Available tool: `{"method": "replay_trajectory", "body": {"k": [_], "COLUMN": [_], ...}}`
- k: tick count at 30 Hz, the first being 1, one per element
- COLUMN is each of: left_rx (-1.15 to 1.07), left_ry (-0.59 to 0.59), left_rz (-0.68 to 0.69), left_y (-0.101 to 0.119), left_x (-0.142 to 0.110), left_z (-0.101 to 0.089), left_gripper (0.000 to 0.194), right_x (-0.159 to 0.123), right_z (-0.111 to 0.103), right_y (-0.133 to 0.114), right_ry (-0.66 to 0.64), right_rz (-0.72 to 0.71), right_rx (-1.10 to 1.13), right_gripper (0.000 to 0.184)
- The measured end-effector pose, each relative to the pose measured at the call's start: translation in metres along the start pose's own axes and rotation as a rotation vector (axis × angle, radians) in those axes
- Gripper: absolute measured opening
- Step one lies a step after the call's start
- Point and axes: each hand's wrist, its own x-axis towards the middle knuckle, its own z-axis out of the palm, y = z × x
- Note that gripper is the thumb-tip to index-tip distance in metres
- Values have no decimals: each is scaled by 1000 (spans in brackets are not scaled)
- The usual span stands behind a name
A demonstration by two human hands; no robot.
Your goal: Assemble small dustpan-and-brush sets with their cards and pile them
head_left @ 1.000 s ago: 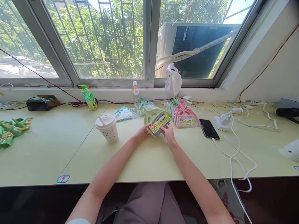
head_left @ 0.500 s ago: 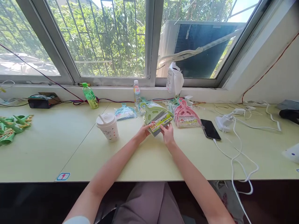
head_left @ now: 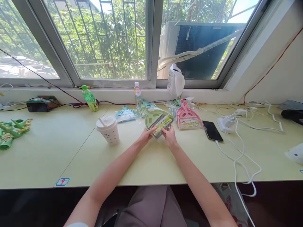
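Observation:
A green mini dustpan and brush set (head_left: 156,117), with a yellow-green label, is held tilted above the table in both my hands. My left hand (head_left: 146,135) grips its lower left edge, thumb on the front. On the lower right edge, my right hand (head_left: 169,134) pinches with the thumb near the label. Just behind lies a blue-green dustpan set (head_left: 145,104), partly covered by the green one. Pink dustpan sets (head_left: 188,116) in clear wrapping are stacked to the right, and a light blue wrapped set (head_left: 126,114) rests to the left.
A lidded paper cup (head_left: 109,131) with a straw stands left of my hands. Behind are a green bottle (head_left: 90,99) and a clear bottle (head_left: 137,94). A phone (head_left: 213,131), a white power strip (head_left: 226,124) and loose cables lie right. Green objects (head_left: 14,130) sit far left.
The view has shifted slightly. Both hands keep their grip on the green set, which has hardly moved.

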Motion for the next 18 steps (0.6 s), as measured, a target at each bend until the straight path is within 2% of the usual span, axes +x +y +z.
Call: {"method": "replay_trajectory", "body": {"k": [4,6,9,13,15,18], "left_rx": [-27,-26,-34,-110,-166,-298], "left_ry": [90,37,-107,-164,-175,-172], "left_rz": [87,61,17,93,101,89], "left_y": [8,7,-2,-3,7,26], "left_x": [0,-2,-7,-10,-8,-1], "left_z": [0,2,10,17,11,-7], "left_gripper": [44,45,47,49,50,67], "right_x": [0,0,-1,0,2,5], "right_z": [2,2,2,-1,-3,-6], "right_y": [-4,-6,-8,-11,-11,-12], "right_ry": [-70,-82,-42,10,13,-53], "right_rz": [28,21,-20,-84,-92,-38], "right_rx": [-7,-11,1,58,92,122], "right_gripper": [51,51,49,51,51,45]}}
